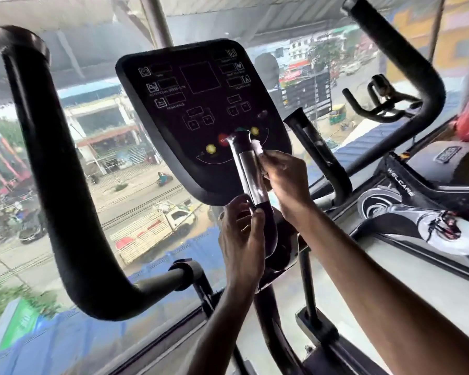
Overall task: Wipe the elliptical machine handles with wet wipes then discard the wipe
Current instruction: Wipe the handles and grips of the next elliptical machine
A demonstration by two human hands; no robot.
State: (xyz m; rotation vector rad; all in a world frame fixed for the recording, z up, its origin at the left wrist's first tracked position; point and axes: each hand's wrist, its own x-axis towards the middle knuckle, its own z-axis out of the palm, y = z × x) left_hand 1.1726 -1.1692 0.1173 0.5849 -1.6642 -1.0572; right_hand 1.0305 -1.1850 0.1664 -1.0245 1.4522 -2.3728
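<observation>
Two hands work on the short black inner handle with a silver sensor plate (pixel 251 171), which stands before the lower edge of the black console panel (pixel 190 109). The left hand (pixel 241 234) curls round the handle's base, steadying it. The right hand (pixel 284 182) pinches the crumpled white wet wipe (pixel 256 148) against the handle's upper right side, near the tip. This is the wiping step, probably mid-stroke, though blur hides the contact. Next the wipe needs dragging down the plate, then the long black foam handle (pixel 52 158). Discarding comes later.
</observation>
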